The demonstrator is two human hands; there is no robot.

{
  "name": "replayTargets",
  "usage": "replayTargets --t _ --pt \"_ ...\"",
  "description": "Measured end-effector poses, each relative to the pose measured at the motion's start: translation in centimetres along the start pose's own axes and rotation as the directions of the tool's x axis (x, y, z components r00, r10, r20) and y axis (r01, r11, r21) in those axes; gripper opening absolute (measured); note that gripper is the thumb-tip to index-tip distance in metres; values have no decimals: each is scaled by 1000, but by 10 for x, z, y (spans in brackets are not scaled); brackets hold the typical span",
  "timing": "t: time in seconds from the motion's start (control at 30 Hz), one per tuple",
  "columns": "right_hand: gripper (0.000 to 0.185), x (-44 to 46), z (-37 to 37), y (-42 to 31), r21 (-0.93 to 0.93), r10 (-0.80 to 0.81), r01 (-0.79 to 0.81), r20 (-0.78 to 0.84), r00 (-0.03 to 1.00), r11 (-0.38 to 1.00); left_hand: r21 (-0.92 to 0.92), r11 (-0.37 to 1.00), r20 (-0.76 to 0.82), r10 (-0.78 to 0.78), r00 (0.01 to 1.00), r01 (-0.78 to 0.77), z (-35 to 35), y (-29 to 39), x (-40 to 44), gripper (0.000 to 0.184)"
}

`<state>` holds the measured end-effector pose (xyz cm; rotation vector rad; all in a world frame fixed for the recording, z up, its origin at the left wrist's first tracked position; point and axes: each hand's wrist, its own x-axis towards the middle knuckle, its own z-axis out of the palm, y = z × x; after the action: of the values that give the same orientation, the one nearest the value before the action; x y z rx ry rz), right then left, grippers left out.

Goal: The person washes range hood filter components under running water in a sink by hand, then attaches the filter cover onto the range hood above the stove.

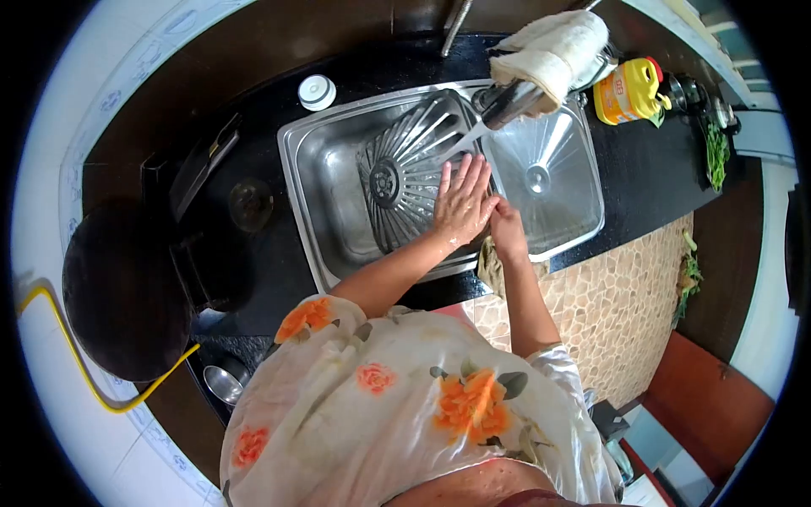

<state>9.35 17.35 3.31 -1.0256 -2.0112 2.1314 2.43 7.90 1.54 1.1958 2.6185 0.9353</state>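
Over the divider of the double steel sink (297, 203), my left hand (462, 203) is spread flat, wet, with its fingers pointing toward the faucet (509, 103). Water runs from the spout close to its fingertips. My right hand (507, 226) touches the thumb side of my left hand; its fingers are curled, and what they hold, if anything, is hidden. A slotted steel rack (397, 177) lies in the left basin. Below my hands a brownish cloth (491, 269) hangs at the sink's front edge. Another pale cloth (562, 55) is draped over the faucet.
A white round container (317, 92) stands behind the sink. At the right are a yellow jug (627, 91) and green leaves (716, 156) on the black counter. A large dark round lid (127, 291), a yellow hose (80, 367) and a steel bowl (223, 383) are at the left.
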Motion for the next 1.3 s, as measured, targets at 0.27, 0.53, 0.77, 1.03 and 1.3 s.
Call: replayTargets --t 0.27,0.53,0.77,1.03,1.3 --pt "21 -32 17 1 64 -3 -4 110 994 998 -128 879 45 -457 888 459 -25 -105 91 66" --pt "22 -27 15 16 119 11 -21 81 997 993 211 966 -37 -145 989 149 -12 -29 -3 56" --pt "24 -42 23 17 211 47 -54 40 998 976 66 879 7 -474 881 472 -33 -100 21 65" --pt "24 -46 12 47 232 85 -67 -68 994 970 -297 701 -223 -711 666 648 30 -82 -82 61" --pt "20 -31 32 -19 73 -37 39 -28 999 997 -260 854 -279 -513 812 450 -19 -91 -34 57"
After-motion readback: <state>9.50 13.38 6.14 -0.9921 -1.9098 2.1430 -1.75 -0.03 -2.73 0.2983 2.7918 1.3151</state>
